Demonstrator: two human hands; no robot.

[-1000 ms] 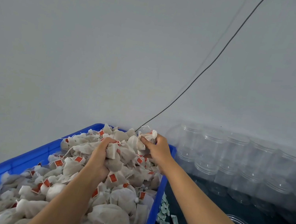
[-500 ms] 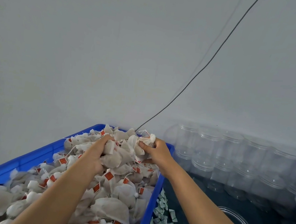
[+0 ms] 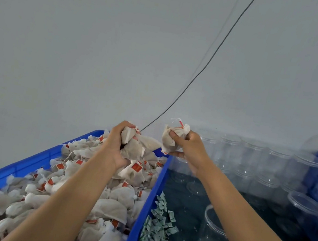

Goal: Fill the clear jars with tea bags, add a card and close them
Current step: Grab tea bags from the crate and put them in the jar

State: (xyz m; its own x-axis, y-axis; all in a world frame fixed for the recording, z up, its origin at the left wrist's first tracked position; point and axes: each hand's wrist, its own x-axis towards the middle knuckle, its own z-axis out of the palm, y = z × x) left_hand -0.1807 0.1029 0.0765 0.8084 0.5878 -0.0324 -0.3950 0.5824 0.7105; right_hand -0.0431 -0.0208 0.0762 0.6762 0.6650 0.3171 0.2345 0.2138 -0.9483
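Both hands were raised over the far end of the blue bin. The left hand clutched a bunch of tea bags; the right hand pinched a smaller clump by thumb and fingers. The bags looked light and soft (strings probably tangle), so a loose handful grip should suit. An open jar stood near, beside the folded cards.

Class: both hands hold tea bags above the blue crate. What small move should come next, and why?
Probably carry the right hand with its tea bags down to the open jar near the cards: that hand is already past the crate rim, and the jar looks empty.
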